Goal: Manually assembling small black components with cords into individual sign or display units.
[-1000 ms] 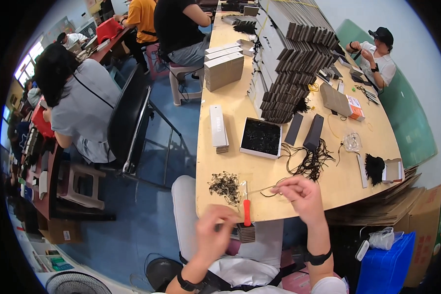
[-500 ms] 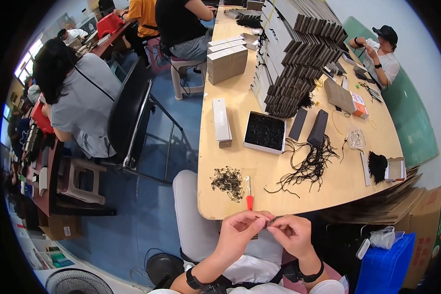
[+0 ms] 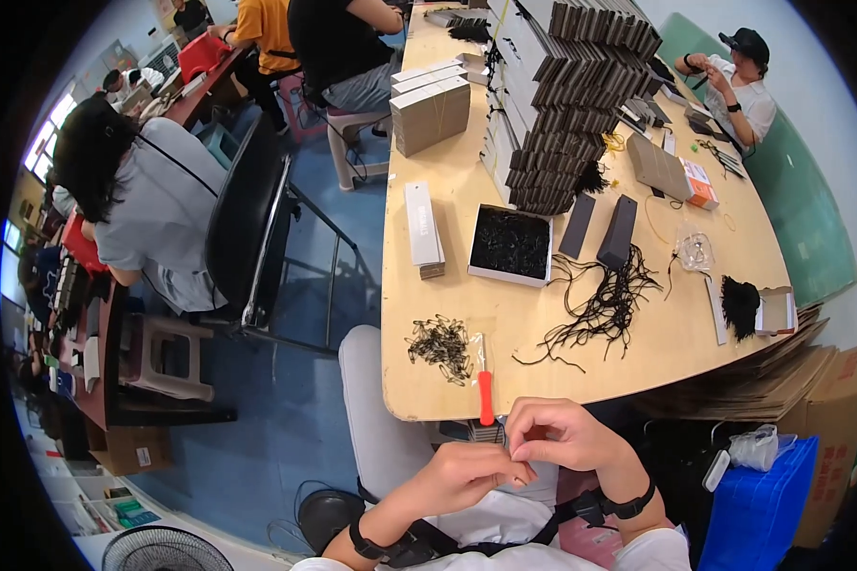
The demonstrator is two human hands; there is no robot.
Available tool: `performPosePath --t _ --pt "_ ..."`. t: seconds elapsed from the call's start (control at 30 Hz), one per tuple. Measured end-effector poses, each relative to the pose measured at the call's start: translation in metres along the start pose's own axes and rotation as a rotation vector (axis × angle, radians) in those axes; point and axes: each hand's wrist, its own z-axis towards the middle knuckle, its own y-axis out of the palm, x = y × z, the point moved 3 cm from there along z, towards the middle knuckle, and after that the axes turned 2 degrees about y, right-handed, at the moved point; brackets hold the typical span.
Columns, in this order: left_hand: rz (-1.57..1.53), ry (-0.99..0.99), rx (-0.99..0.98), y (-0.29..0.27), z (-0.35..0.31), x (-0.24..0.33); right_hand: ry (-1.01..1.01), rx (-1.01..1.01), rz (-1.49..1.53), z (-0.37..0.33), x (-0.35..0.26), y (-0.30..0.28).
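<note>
My left hand is closed in a pinch just off the table's near edge, in front of my lap. My right hand, also closed, sits slightly higher and to its right, fingertips close to the left ones. Whatever they hold is too small to make out. Beyond them on the table lies a red-handled tool with a thin clear or metal end. Left of it is a pile of small dark wire pins or clips. Further right lies a tangle of black cords.
A white box holds small black pieces, beside two dark grey strips. Tall stacks of grey-brown card pieces rise behind. White-topped packs stand at left. A black tassel bundle lies right. Other people sit around; a blue crate stands low right.
My right hand has risen a little, and my left hand has dropped lower with its fingers turned rightward. The whole view has shifted slightly; the table things stay put.
</note>
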Motion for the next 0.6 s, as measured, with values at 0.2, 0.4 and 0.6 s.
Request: performPosePath --t 0.2,0.4,0.6 --pt "-0.099 -0.308 0.387 -0.007 -0.008 -0.006 -0.008 0.023 0.008 -0.006 -0.013 -0.008" --pt "-0.013 -0.337 0.188 -0.003 -0.007 -0.004 -0.057 0.038 -0.249 0.003 -0.011 -0.005" --pt "-0.288 -0.386 -0.060 -0.001 -0.005 -0.020 -0.103 -0.052 -0.130 -0.001 -0.001 -0.005"
